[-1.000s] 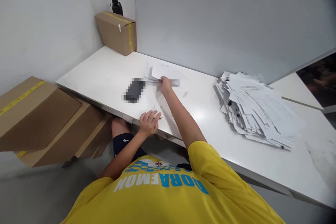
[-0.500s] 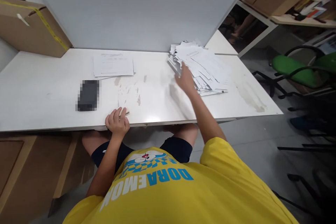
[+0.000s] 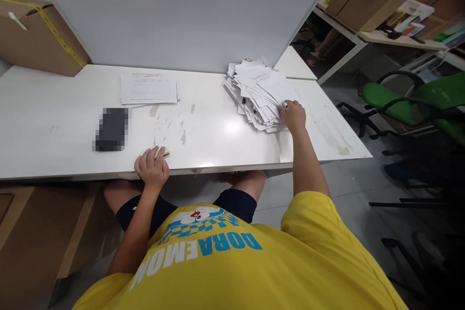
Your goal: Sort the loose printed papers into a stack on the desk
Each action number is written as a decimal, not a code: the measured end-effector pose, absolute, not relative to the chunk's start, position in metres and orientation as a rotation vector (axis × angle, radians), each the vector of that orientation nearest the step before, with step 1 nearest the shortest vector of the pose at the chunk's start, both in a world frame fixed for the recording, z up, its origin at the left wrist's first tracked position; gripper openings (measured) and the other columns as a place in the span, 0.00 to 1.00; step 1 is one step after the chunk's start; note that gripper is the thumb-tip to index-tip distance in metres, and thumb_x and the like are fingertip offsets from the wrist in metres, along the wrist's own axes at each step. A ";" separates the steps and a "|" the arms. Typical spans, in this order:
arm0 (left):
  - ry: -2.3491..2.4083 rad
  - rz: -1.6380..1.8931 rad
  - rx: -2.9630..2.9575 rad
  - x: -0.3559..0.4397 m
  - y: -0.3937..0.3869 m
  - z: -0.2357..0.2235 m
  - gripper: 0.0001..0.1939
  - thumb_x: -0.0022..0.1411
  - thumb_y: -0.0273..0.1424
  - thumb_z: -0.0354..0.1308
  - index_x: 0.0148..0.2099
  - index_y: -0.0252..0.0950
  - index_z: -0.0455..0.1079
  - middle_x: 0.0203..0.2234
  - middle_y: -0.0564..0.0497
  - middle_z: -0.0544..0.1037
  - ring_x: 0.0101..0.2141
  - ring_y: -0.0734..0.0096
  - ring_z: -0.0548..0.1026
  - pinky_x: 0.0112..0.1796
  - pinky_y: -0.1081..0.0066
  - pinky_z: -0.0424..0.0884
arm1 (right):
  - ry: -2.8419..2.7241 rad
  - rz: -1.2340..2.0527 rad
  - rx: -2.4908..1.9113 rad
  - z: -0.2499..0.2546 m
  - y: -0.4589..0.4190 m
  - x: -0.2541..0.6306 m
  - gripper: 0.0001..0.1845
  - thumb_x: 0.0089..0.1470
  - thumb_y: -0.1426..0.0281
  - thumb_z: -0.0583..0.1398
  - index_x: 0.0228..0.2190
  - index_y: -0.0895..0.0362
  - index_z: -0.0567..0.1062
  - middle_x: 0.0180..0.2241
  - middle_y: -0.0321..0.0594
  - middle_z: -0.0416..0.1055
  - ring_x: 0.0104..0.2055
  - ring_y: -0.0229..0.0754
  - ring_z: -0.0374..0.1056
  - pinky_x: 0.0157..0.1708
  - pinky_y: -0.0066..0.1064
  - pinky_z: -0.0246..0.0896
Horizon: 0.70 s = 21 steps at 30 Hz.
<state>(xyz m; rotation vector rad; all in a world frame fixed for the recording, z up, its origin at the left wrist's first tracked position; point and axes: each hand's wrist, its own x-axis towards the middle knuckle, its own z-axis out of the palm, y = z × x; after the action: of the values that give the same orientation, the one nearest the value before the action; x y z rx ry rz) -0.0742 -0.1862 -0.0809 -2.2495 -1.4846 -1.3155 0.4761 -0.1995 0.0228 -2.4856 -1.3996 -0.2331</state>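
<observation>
A messy stack of white papers point(image 3: 259, 89) lies at the back right of the white desk point(image 3: 203, 140). My right hand point(image 3: 294, 115) is at the stack's right front corner, its fingers curled over the edge of some sheets. Near the desk's front edge rests my left hand point(image 3: 151, 167), fingers closed round a small pale object point(image 3: 166, 154) with a dark stripe. Most of that object is hidden under the fingers, so its kind does not show. A smaller, neater pile of printed sheets point(image 3: 148, 89) sits farther back on the left.
A dark, pixelated object point(image 3: 112, 129) lies left on the desk. A cardboard box point(image 3: 39, 34) stands at the far left, and a grey partition point(image 3: 181, 14) runs along the back. Green chairs point(image 3: 388, 101) and boxes on another desk are at right.
My right hand has gone from the stack's left front side to its right front corner, and the sheets there have shifted. My left hand keeps its place. The whole view has swung slightly.
</observation>
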 end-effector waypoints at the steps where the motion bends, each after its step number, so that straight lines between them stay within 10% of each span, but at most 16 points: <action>1: -1.486 -1.315 -2.255 -0.074 -0.186 -0.081 0.23 0.65 0.41 0.49 0.55 0.40 0.75 0.50 0.39 0.79 0.53 0.48 0.71 0.58 0.50 0.49 | -1.431 -0.233 -2.474 0.023 -0.200 0.478 0.26 0.60 0.62 0.51 0.53 0.62 0.73 0.50 0.61 0.71 0.51 0.60 0.67 0.52 0.51 0.59; 21: -1.351 -1.402 -2.196 -0.077 -0.184 -0.092 0.22 0.63 0.40 0.51 0.55 0.41 0.75 0.49 0.40 0.79 0.51 0.50 0.72 0.55 0.53 0.53 | -1.015 0.152 -2.467 0.021 -0.146 0.512 0.47 0.52 0.51 0.59 0.65 0.64 0.58 0.66 0.63 0.56 0.67 0.64 0.53 0.63 0.52 0.51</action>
<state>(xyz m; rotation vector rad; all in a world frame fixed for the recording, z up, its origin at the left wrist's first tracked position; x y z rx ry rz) -0.0768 -0.1845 -0.0918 -2.1957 -1.3510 -1.4021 0.5117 -0.1457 0.0214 -2.4675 -1.0150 0.1523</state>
